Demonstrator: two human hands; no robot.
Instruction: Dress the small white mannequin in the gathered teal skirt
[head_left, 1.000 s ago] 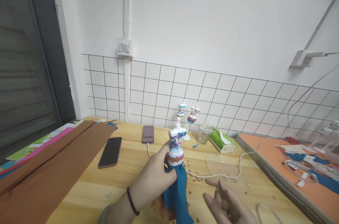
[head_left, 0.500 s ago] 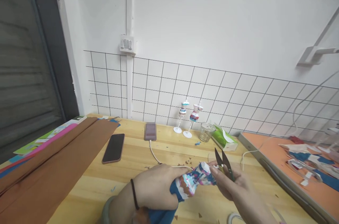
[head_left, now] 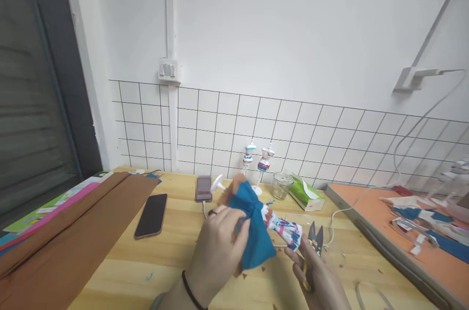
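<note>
A miniature dress form (head_left: 282,228), painted white, blue, pink and brown, lies tilted between my hands, its white round base (head_left: 218,183) pointing up and left. Around its lower end flares a blue skirt (head_left: 256,246) of thin, crepe-like material, with a brown layer (head_left: 229,192) behind. My left hand (head_left: 222,239) pinches the skirt between thumb and fingers. In my right hand (head_left: 317,271) are small scissors (head_left: 315,239), blades apart and pointing up, and its fingertips also grip the form's bust end.
Two painted dress forms (head_left: 264,161) stand by the wall grid, near a glass jar (head_left: 282,187) and green tissue pack (head_left: 307,192). A phone (head_left: 151,215) and folded brown sheets (head_left: 84,232) lie left. An orange board (head_left: 366,202) with scraps is right; a white cable (head_left: 331,224) crosses the table.
The dress form has turned, so its skirt and base now face up and left. My left hand has moved from its body to the skirt; the right hand has lowered slightly with the scissors.
</note>
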